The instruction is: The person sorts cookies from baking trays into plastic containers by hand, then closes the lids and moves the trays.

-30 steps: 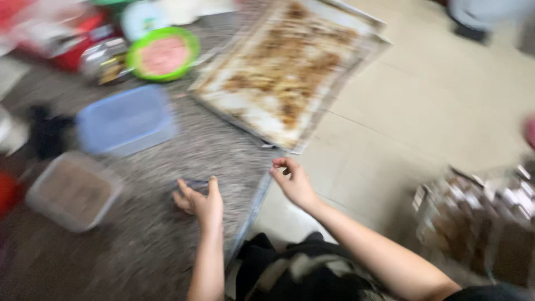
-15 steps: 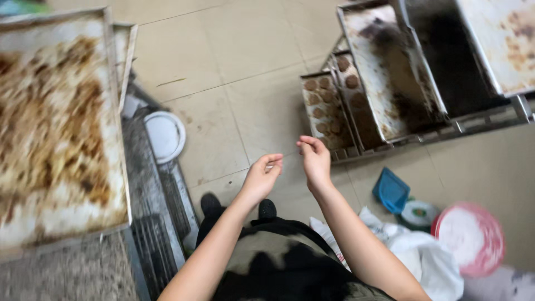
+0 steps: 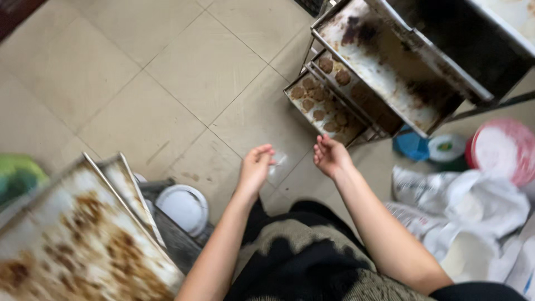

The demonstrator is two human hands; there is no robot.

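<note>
Two hands (image 3: pixel 255 167) (image 3: pixel 330 156), perhaps clear film (image 3: pixel 278 163) between.

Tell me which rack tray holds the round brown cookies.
The lowest tray, nearest the right hand. The tray above carries only dark baked-on stains.

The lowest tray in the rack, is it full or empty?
Partly full: the lowest tray holds round brown cookies, with bare patches between them.
</note>
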